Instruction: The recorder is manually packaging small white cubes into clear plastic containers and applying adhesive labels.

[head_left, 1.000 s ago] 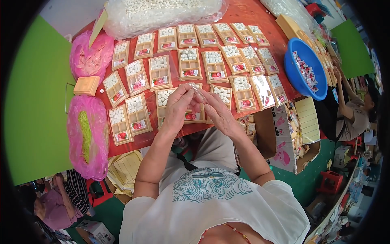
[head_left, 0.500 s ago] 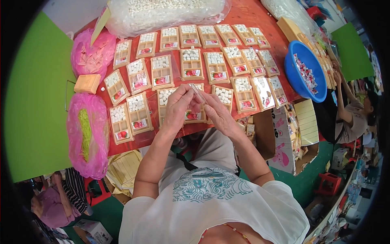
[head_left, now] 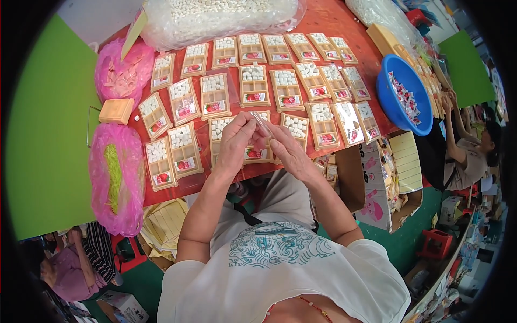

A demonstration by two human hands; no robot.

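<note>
Both hands meet over the front row of trays. My left hand (head_left: 237,142) and my right hand (head_left: 292,152) pinch a thin clear plastic piece (head_left: 262,125), seen nearly edge-on; its full shape is hard to make out. Directly below them, a tan compartment tray (head_left: 266,153) is partly covered by my fingers. To its left stands a similar tray (head_left: 217,144) with white chunks, and to its right another tray (head_left: 295,129). Each visible tray has white chunks at its far end and a small red-and-white packet nearer me.
Several more trays fill the red table (head_left: 323,20). A large clear bag of white chunks (head_left: 221,13) lies at the back. Pink bags (head_left: 128,177) and a tan block (head_left: 116,111) sit left. A blue basin (head_left: 385,102) of packets and open cartons (head_left: 377,188) stand right; a co-worker (head_left: 468,156) is beyond.
</note>
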